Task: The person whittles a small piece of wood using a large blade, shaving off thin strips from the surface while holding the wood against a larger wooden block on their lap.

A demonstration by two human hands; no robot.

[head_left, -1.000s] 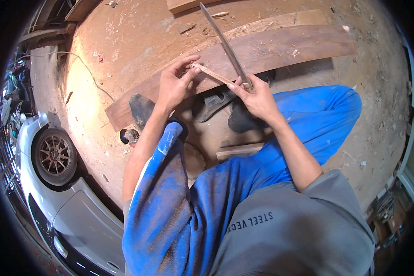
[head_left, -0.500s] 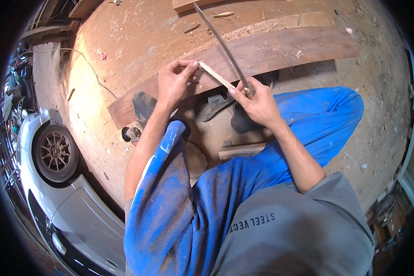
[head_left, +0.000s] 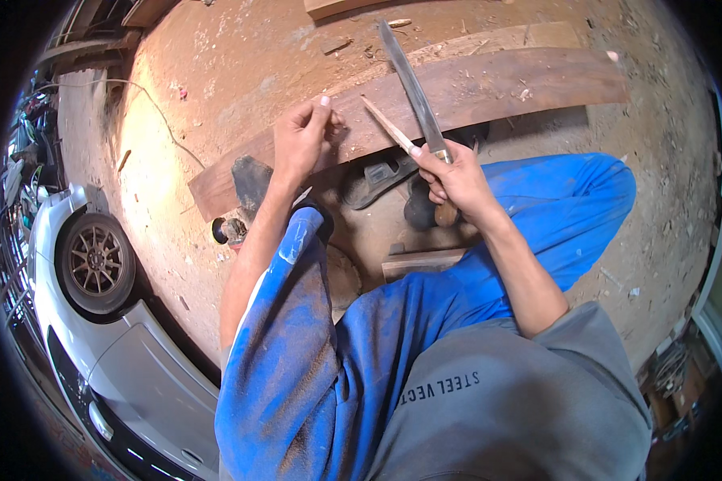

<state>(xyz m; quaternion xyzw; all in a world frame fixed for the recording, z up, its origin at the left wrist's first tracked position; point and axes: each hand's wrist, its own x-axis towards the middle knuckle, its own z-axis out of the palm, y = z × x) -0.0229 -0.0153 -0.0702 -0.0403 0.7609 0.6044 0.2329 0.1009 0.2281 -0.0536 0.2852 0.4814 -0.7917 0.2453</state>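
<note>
My right hand (head_left: pixel 455 178) is wrapped round the wooden handle of a long knife (head_left: pixel 415 88), its straight blade pointing up and away over the board. The same hand pinches a thin, pale wooden stick (head_left: pixel 387 122) between thumb and finger, left of the blade. The stick's far end is dark and slightly tapered. To the left of the stick and apart from it, my left hand (head_left: pixel 301 138) is loosely closed with the thumb up, and nothing shows in it. Beneath both hands lies a long brown wooden board (head_left: pixel 529 80) scattered with shavings.
My blue-trousered legs fold around the near side of the board, with a dark sandal (head_left: pixel 375 183) by its edge. A short wood block (head_left: pixel 421 263) lies between my legs. A silver car (head_left: pixel 148 369) stands at the left. Wood chips and a cable (head_left: pixel 164 120) lie on the dirt floor.
My left hand has let go of the stick's far end and drawn slightly away. The stick and blade have turned in my right hand, the knife's tip swinging right and its flat face showing more.
</note>
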